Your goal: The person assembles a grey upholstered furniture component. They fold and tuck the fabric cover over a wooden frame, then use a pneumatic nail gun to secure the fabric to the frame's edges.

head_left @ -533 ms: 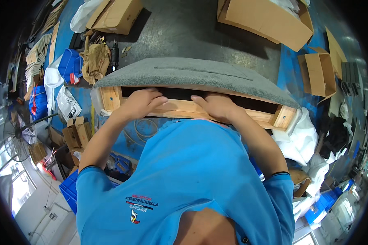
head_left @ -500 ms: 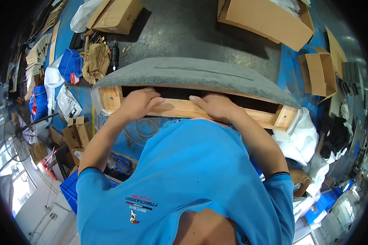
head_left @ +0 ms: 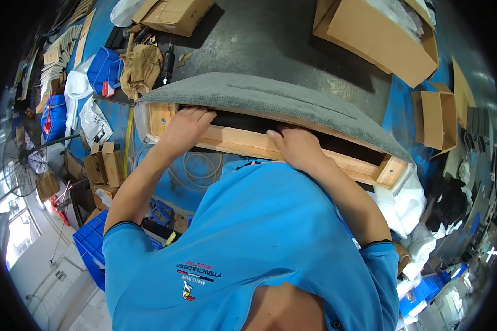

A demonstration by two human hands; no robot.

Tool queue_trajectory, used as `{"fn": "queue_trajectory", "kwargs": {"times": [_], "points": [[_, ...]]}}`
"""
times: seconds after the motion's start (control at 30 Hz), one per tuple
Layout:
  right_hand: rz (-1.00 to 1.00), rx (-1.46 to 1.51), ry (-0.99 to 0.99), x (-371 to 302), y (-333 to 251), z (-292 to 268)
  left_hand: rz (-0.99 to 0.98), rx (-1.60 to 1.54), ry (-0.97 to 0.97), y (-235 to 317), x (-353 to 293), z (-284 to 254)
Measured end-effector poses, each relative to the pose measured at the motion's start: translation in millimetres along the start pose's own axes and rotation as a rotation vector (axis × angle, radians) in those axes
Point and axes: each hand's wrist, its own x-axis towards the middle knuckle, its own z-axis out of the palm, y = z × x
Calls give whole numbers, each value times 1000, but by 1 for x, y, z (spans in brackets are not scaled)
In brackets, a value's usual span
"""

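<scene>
My two hands are at the long slot of a wood frame (head_left: 240, 144) that lies right in front of my chest, its left end a little farther from me than its right. My left hand (head_left: 185, 131) is near the left end, fingers bent together at the upper edge of the slot; their tips are hidden, so I cannot tell whether they grip anything. My right hand (head_left: 300, 148) sits nearer the middle, its thumb at the lower rail and its other fingers reaching into the dark slot, out of sight; I cannot tell whether it holds the wood.

Grey cloth (head_left: 270, 95) covers the upper side of the frame, with a long seam across it. A bolt (head_left: 163, 120) shows in the left end block. White wrap (head_left: 400, 207) bunches beneath the right end.

Beyond the frame is a dark floor (head_left: 259, 44). On its left lies a black tool (head_left: 168, 63), beside crumpled brown paper (head_left: 139, 70) and a blue bin (head_left: 103, 69). A closed-looking box (head_left: 174, 15) stands past them, and a larger carton (head_left: 364, 41) with clear plastic inside is at the far right. Nearer me, a coiled hose (head_left: 189, 175) lies on blue ground between my left forearm and my shirt (head_left: 248, 237). A fan (head_left: 23, 157) stands well off to my left.
</scene>
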Motion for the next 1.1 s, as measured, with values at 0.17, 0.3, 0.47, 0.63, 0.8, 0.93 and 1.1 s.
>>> {"fn": "queue_trajectory", "kwargs": {"times": [0.17, 0.3, 0.47, 0.63, 0.8, 0.93, 1.1], "points": [[-137, -117, 216, 3, -30, 18, 12, 36, 195, -8, 6, 21], [-168, -197, 332, 12, -64, 15, 13, -51, 126, -17, 11, 17], [-192, -188, 569, 42, -81, 33, 74, -247, 159, -27, 27, 9], [-263, 17, 751, 71, -88, 19, 109, -204, 145, -42, 54, 2], [-247, -62, 770, 90, -81, -7, 108, -322, 129, -53, 83, -9], [-68, -236, 699, 93, -92, -20, 14, -307, 124, -58, 88, -5], [87, -295, 725, 98, -90, -24, 104, -316, 191, -65, 93, -9]]}}
